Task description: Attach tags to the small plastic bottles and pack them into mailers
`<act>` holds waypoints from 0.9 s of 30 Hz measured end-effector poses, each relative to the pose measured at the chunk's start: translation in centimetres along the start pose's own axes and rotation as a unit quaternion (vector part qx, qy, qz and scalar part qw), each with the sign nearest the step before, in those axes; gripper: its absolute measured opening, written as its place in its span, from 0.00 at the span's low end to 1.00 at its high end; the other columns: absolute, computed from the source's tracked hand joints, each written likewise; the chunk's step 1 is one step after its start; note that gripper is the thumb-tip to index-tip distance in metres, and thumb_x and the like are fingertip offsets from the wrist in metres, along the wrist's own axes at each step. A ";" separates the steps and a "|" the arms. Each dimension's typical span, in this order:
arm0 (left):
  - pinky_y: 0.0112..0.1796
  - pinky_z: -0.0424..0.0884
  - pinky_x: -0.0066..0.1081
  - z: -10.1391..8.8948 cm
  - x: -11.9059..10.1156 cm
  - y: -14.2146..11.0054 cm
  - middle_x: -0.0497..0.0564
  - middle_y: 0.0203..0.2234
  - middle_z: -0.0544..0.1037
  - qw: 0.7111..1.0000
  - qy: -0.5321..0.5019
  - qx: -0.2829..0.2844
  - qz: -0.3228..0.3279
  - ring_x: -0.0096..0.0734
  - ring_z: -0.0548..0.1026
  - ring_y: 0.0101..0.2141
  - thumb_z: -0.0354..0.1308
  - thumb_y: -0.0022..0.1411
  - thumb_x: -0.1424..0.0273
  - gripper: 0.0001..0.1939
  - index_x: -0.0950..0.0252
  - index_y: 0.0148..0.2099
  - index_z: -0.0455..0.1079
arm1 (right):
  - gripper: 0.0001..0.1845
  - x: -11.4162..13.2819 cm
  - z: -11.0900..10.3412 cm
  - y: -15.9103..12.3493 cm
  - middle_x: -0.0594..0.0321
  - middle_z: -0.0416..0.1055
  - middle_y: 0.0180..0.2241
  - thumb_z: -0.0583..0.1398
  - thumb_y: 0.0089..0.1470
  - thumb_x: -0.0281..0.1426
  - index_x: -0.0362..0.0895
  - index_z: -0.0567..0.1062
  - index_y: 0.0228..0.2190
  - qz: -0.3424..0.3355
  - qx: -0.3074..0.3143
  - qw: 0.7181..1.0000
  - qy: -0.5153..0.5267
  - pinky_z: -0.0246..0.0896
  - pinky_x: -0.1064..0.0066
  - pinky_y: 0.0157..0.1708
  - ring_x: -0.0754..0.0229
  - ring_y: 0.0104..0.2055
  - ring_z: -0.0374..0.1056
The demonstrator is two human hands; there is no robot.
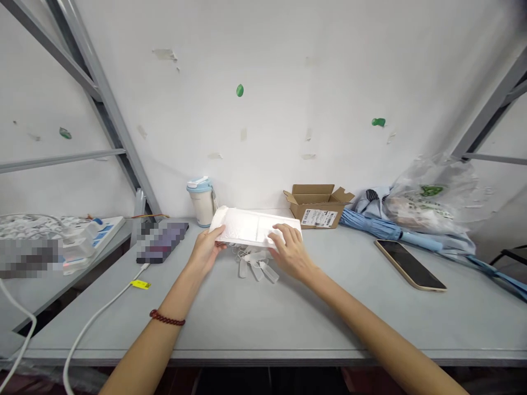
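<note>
A white padded mailer (242, 226) is held flat and slightly tilted just over the table. My left hand (208, 247) grips its left end, with the thumb on top and the other fingers underneath. Across the mailer's right part lies my right hand (293, 252), fingers apart and slightly bent, touching the top face. Below the mailer, several translucent white tags (257, 269) with thin strings lie bunched on the table (263, 318). The mailer hides part of that bunch.
Behind stand a blue-lidded cup (201, 203) and an open cardboard box (319, 211). To the right are a phone (409, 264), a folded blue umbrella (379, 226) and a plastic bag (436, 192). A cable (102, 307) runs to a dark device (164, 244) at left.
</note>
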State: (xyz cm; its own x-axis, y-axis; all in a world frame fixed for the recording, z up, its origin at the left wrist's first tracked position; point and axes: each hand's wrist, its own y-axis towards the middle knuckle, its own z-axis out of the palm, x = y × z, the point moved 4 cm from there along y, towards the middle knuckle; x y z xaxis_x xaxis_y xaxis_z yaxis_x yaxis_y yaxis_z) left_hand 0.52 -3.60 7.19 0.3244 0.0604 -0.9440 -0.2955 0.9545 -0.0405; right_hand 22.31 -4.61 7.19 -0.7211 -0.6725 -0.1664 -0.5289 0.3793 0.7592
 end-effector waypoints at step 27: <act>0.20 0.56 0.24 3.0 1.1 -1.6 0.51 0.21 0.74 0.955 0.242 0.162 0.049 0.23 0.64 0.20 0.60 0.48 0.57 0.17 0.68 0.25 0.72 | 0.19 -3.4 -0.5 -1.0 0.51 0.65 0.46 0.57 0.47 0.25 0.43 0.66 0.44 0.068 0.004 0.997 0.048 0.52 0.61 0.45 0.51 0.47 0.60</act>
State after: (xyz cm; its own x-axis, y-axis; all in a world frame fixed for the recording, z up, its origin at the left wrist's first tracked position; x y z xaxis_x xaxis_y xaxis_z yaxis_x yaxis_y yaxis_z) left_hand 4.09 -4.21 7.24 -0.1677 0.0876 -0.9819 0.0160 0.9962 0.0862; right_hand 25.52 -3.07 7.31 -0.7401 -0.6725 -0.0010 -0.4337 0.4763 0.7649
